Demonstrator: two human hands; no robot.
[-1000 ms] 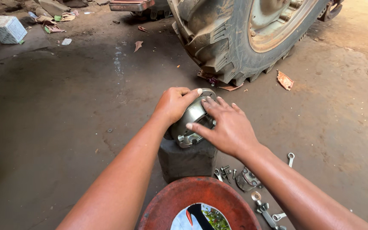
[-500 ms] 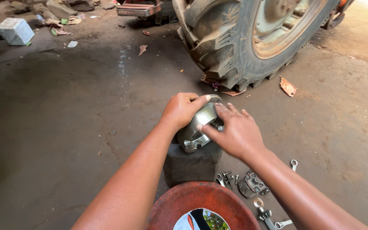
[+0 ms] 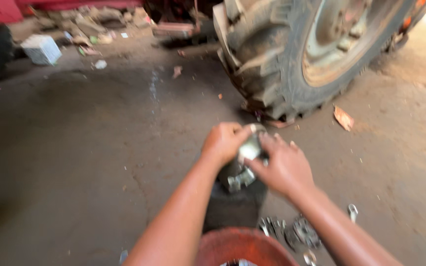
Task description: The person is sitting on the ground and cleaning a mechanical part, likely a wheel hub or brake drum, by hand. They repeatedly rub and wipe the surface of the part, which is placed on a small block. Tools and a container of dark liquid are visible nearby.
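Both hands, the left hand and right hand, stay cupped around the shiny metal part atop its dark block on the floor, barely shifted, tractor tyre beyond.

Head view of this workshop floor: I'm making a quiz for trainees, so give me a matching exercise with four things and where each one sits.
Things:
1. metal part
2. tractor tyre
3. white box
4. small metal pieces

Places:
A. far left, near the rubble by the wall
B. between both hands, on top of a dark block
C. on the floor to the right of the dark block
D. upper right, standing on the floor behind the hands

Pairs: 1-B, 2-D, 3-A, 4-C. The left hand and right hand both grip the metal part.
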